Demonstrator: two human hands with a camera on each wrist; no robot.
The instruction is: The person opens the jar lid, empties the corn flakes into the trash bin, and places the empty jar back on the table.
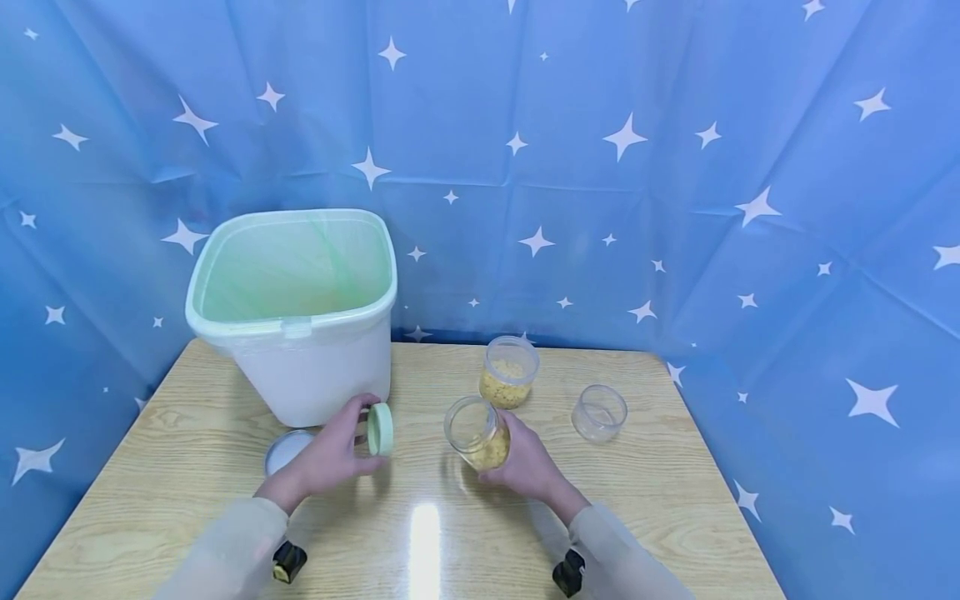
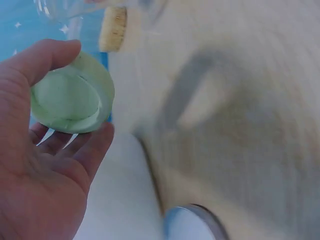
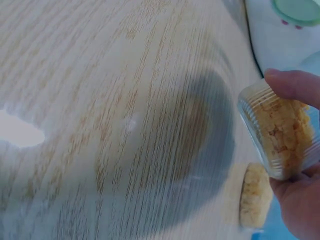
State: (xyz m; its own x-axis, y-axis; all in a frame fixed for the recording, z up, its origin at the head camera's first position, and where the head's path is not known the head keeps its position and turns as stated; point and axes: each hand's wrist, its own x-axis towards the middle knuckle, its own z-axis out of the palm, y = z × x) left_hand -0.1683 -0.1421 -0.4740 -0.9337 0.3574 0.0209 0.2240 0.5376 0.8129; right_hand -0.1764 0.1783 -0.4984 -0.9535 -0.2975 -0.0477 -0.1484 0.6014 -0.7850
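Note:
My left hand [image 1: 337,452] pinches a pale green round lid [image 1: 380,429] between thumb and fingers, its hollow side facing the palm in the left wrist view. The lid is held up on edge, above the table. In my right hand [image 1: 527,462] is a clear ribbed jar [image 3: 280,135], gripped around its side. The jar is tilted, its uncovered mouth turned toward the left hand, and yellowish crumbly pieces fill its lower part. Just behind it stands a clear tub [image 1: 510,371] with similar yellow pieces. The left hand's lid and the jar are apart.
A large white bin [image 1: 315,367] with a pale green rim and clear liner stands at the back left. By its base, partly behind the left wrist, lies a round silver-rimmed lid [image 1: 283,450]. A small clear cup [image 1: 600,412] stands on the right. A starred blue curtain [image 1: 570,208] surrounds the wooden table [image 1: 645,517].

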